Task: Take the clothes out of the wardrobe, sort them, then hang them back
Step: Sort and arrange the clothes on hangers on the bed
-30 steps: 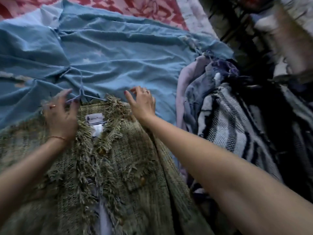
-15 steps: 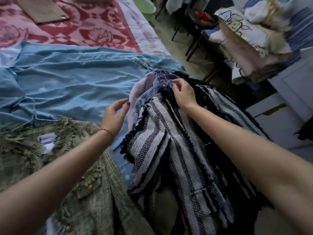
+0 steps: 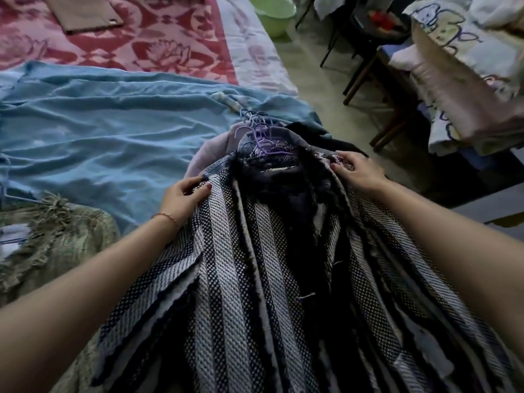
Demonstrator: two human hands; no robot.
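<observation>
A black-and-white striped woven jacket (image 3: 255, 279) with a dark fringed collar tops a pile of clothes at the bed's edge. My left hand (image 3: 184, 198) pinches its left shoulder. My right hand (image 3: 358, 171) grips its right shoulder. A bunch of purple hanger hooks (image 3: 262, 137) sticks out past the collar. A pale lilac garment (image 3: 211, 150) and a dark one lie under the jacket. A green fringed tweed jacket (image 3: 54, 239) on a hanger lies spread at the left, on a blue garment (image 3: 113, 131).
The bed has a red floral cover (image 3: 147, 38) with a brown flat board (image 3: 85, 12) at the far end. A green basin (image 3: 273, 11) stands on the floor. Chairs with piled bedding (image 3: 459, 78) stand at the right, and a white cabinet edge is beyond my right arm.
Both hands left the green jacket and moved right to the striped jacket. First the right hand reached its collar, then each hand took a shoulder. My view turned right.
</observation>
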